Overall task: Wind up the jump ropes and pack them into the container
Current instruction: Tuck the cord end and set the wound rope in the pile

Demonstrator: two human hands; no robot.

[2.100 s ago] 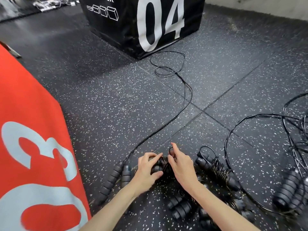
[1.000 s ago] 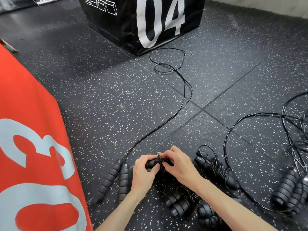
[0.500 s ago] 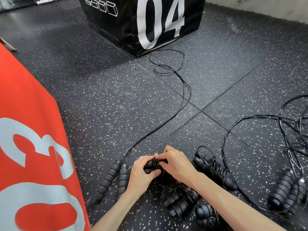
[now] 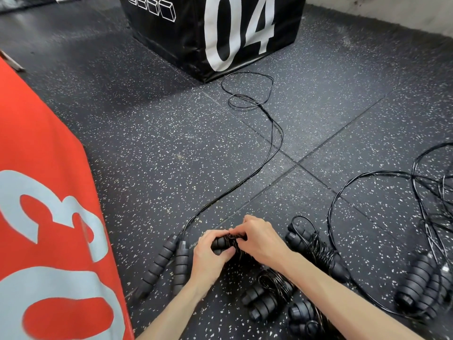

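Observation:
My left hand grips the black handles of a wound jump rope low over the floor. My right hand pinches the cord wrapped round those handles. Left of my hands lies an unwound rope's pair of handles, its cord running away toward the black box. Wound ropes lie to the right and under my right forearm. No container is in view.
A red foam box marked 3 fills the left side. A black box marked 04 stands at the back. More loose ropes with handles and tangled cord lie at the right on the speckled rubber floor.
My hands have closed together on the wound rope, the right fingers curling from stretched out to pinching the cord. The other ropes lie as before.

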